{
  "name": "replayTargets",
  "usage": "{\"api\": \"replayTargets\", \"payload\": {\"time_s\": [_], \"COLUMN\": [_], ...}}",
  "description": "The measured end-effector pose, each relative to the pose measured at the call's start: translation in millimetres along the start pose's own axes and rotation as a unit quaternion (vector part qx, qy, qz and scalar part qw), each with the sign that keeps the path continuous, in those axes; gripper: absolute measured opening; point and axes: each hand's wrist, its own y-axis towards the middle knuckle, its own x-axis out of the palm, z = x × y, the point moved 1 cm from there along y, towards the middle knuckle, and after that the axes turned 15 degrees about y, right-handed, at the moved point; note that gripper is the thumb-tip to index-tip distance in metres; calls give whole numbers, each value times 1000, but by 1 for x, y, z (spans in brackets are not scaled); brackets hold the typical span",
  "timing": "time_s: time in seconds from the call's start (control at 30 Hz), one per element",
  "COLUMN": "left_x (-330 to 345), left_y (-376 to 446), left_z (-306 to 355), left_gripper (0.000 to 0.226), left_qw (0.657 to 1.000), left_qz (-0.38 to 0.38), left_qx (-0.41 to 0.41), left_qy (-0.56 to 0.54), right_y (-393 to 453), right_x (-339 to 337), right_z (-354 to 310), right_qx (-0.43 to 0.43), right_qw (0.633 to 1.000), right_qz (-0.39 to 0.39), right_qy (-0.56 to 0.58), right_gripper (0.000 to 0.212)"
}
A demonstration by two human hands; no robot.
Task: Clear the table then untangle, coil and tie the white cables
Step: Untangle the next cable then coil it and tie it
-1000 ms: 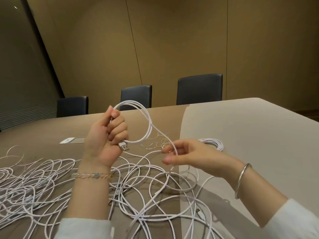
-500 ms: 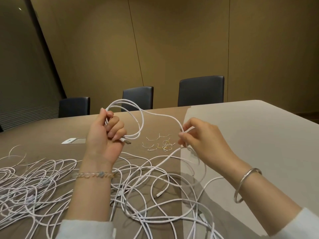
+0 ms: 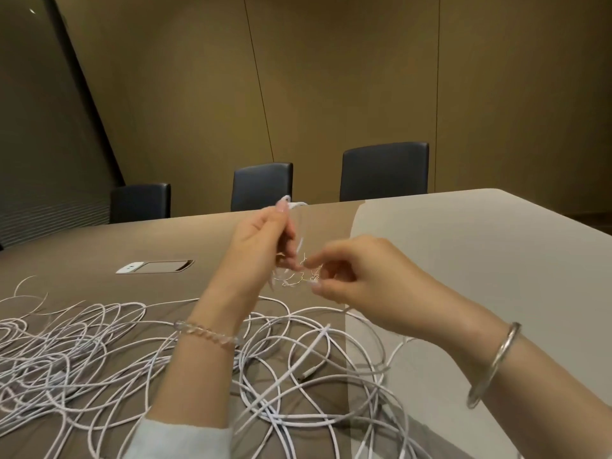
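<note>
White cables (image 3: 109, 356) lie in a loose tangle across the near part of the table (image 3: 480, 246), thickest toward the near left edge, with more loops spilling toward the near middle. Left hand (image 3: 261, 240) is raised above the table, fingers curled round a small coil (image 3: 296, 207) of one cable; only the top of the loop shows above the thumb, rest is hidden behind the hand. Right hand (image 3: 361, 276) is just beside it, fingertips pinched together over the wire ties (image 3: 303, 279) lying mid-table. Cannot tell whether a tie is actually between the fingers, too small and blurred.

Step, as I read it: tying. One cable looks coiled, right hand is going for a tie.

Next move needs: one tie separated from the little heap, wrapped round the bundled strands and twisted, while the left hand keeps the loops from springing apart.

Most of the job is still ahead, the pile is largely untangled-not. Three dark chairs (image 3: 384, 170) stand at the far edge, and a flap panel (image 3: 155, 266) is set in the tabletop at far left.
</note>
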Motion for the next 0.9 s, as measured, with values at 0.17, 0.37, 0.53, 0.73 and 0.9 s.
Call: {"api": "replayTargets", "payload": {"time_s": [0.17, 0.37, 0.53, 0.73, 0.9], "left_x": [23, 17, 1, -5, 13], "left_y": [-7, -4, -4, -9, -17], "left_z": [7, 5, 5, 22, 36], "left_gripper": [44, 40, 41, 45, 42], "left_qw": [992, 998, 998, 922, 849], "left_qz": [-58, -27, 9, 140, 164], "left_qx": [27, -42, -36, 116, 219], "left_qy": [113, 25, 56, 342, 452], "right_y": [1, 5, 1, 5, 8], "right_x": [-11, -26, -28, -32, -38], "right_z": [-1, 19, 32, 40, 35], "right_qx": [53, 101, 148, 184, 220], "right_qw": [954, 957, 963, 951, 885], "right_qz": [108, 6, -128, 37, 169], "right_qy": [275, 270, 188, 247, 374], "right_gripper": [27, 15, 15, 14, 18]}}
